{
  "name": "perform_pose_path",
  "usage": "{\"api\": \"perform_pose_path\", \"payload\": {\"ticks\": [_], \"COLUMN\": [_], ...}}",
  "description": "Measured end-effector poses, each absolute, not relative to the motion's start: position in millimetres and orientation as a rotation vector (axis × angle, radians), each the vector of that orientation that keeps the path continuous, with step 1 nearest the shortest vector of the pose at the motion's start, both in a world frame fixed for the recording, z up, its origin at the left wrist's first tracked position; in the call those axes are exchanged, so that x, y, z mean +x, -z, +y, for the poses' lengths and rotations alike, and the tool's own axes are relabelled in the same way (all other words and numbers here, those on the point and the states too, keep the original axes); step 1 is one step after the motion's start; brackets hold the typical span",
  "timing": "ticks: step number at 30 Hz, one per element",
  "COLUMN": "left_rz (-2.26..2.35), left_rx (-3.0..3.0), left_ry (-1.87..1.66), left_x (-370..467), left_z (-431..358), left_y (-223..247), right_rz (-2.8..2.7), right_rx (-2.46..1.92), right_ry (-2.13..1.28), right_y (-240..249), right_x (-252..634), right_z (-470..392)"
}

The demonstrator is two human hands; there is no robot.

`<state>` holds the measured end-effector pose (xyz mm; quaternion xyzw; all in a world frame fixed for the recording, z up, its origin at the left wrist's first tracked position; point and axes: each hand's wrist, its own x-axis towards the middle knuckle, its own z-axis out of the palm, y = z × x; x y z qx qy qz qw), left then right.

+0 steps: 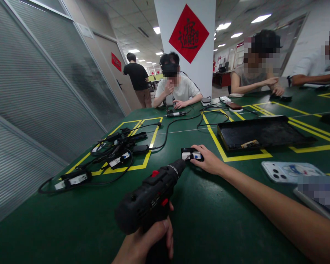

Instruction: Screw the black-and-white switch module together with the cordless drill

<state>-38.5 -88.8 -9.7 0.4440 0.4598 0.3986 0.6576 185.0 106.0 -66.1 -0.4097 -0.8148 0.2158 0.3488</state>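
Observation:
My left hand (147, 238) is wrapped round the handle of a black cordless drill (151, 196) with red buttons. The drill points up and to the right, and its tip is at the near left side of a small black device (184, 155) with white and blue parts. Whether the tip touches it is unclear. From the right, my right hand (206, 159) grips this device between thumb and fingers on the green table (209, 220). Left of them lies a pile of black devices and cables (118, 146), some with white labels.
A black tray (266, 134) holding a small yellowish item lies at the right, with a phone (291, 172) nearer me. Yellow tape and a long cable (169, 128) cross the table. People sit at the far side; another stands behind.

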Motion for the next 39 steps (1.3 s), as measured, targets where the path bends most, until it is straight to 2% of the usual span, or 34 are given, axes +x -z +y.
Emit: {"api": "perform_pose_path", "payload": {"ticks": [39], "left_rz": [1.071], "left_rx": [0.983], "left_ry": [-0.886], "left_x": [-37.2], "left_z": [-89.5], "left_y": [4.9], "right_rz": [-2.119], "right_rx": [-1.045], "right_ry": [-0.540], "right_y": [67.1], "right_x": [185.0], "right_z": [106.2]}}
